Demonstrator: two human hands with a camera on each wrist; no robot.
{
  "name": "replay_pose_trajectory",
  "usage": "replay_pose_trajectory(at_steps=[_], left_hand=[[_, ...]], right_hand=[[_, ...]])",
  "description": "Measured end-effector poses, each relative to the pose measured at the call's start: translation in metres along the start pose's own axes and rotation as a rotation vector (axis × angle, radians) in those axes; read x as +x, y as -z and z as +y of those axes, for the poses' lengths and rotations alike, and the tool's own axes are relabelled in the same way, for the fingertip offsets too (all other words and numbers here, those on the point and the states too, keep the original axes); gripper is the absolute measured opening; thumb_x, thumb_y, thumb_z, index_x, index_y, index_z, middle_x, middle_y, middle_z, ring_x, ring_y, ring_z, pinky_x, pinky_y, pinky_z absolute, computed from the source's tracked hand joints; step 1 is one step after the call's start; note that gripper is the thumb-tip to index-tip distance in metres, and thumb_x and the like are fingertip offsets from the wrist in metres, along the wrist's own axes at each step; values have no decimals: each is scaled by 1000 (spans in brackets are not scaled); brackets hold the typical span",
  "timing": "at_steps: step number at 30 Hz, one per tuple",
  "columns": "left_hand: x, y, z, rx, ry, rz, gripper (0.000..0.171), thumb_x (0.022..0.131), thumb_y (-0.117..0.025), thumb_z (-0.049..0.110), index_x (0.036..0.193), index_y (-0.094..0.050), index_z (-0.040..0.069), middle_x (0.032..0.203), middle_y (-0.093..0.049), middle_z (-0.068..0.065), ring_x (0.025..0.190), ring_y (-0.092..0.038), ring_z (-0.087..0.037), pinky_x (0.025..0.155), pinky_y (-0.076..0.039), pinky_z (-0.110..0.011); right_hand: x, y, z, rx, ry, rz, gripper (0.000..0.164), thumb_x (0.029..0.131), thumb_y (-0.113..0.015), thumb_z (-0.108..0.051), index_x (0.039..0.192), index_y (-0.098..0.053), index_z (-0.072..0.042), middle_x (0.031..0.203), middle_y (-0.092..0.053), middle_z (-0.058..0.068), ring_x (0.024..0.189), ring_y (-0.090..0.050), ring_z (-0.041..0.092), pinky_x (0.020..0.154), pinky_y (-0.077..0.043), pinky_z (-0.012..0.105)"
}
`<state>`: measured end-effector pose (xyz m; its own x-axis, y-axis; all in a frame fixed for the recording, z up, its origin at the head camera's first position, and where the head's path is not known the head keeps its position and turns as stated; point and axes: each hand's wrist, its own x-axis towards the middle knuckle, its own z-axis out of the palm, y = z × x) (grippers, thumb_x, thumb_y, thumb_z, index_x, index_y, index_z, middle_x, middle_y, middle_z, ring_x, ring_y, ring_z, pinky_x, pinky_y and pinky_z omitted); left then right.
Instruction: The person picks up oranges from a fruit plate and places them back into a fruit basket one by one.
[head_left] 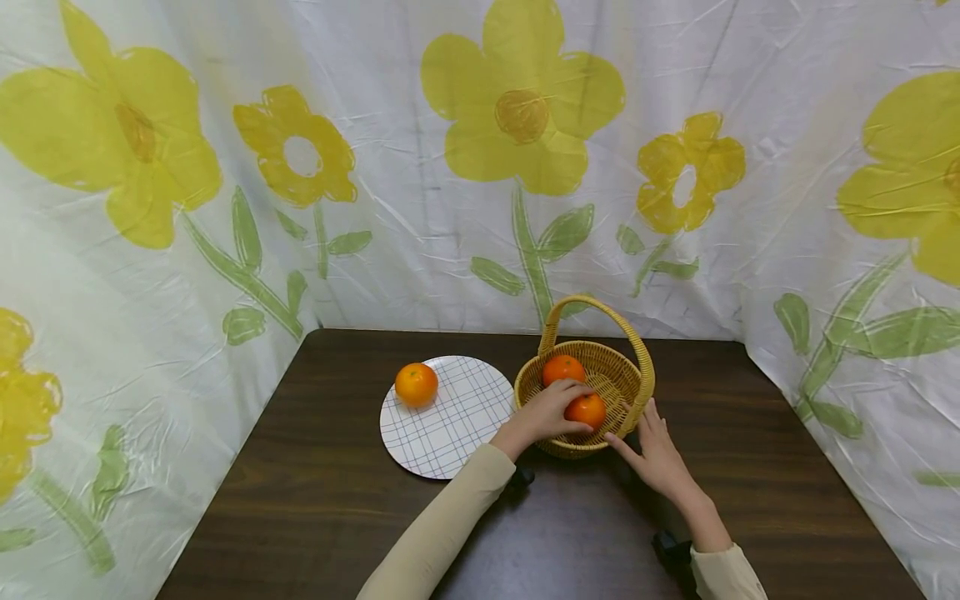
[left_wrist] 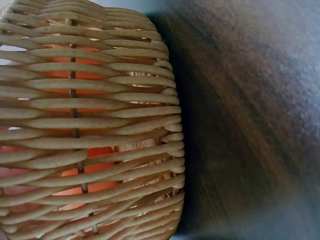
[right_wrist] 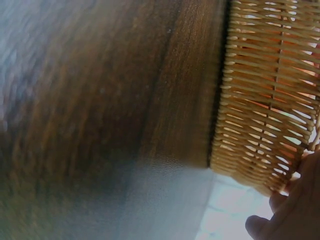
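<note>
A yellow wicker basket [head_left: 615,371] with a tall arched handle stands on the table, two oranges inside it. My left hand [head_left: 552,411] reaches over the basket's near-left rim, its fingers curled over the nearer orange [head_left: 588,411]. Just behind that hand lies the other orange [head_left: 562,368]. On the basket's right side, my right hand [head_left: 660,457] touches the wall near the rim with fairly straight, spread fingers. Through the weave, the left wrist view shows orange fruit [left_wrist: 102,170]. In the right wrist view, fingertips [right_wrist: 277,201] meet the basket's side [right_wrist: 260,125].
Left of the basket lies a round white plate [head_left: 457,417] with a thin grid pattern. A third orange [head_left: 416,385] sits near its upper-left edge. The dark wooden table [head_left: 315,500] is backed by a white curtain [head_left: 405,250] with yellow flowers.
</note>
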<state>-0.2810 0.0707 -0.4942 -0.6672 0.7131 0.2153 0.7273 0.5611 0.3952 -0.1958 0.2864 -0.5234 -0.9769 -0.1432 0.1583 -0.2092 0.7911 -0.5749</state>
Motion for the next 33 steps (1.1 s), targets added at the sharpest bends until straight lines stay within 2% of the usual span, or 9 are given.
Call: replay_pose_trajectory(at_steps=[11,19,33], left_hand=[[-3,0,1,11,-17,17,64,79,-69,46,132,-52,16,133,-50,-1,122,-46,-17,100,-41,-29],[-6,2,1,36,-10,20,64,79,-66,51,133,-51,21,134,-49,1,123,-45,-15,100,-41,-29],[-19,8,-2,26,-19,58,59,81,-64,50,132,-52,21,134,-50,2,124,-45,-15,102,-39,-30]], right_hand=[[-1,0,-2,0,-11,-8,73,90,-54,-46,145,-28,-6,153,6,21,140,6,40,106,-6,64],[0,1,-1,-4,-14,-6,73,91,-54,-46,145,-28,-5,154,6,20,140,5,41,106,-7,65],[0,2,-1,13,-2,-11,72,91,-53,-44,146,-26,-6,153,8,20,140,7,41,106,-5,65]])
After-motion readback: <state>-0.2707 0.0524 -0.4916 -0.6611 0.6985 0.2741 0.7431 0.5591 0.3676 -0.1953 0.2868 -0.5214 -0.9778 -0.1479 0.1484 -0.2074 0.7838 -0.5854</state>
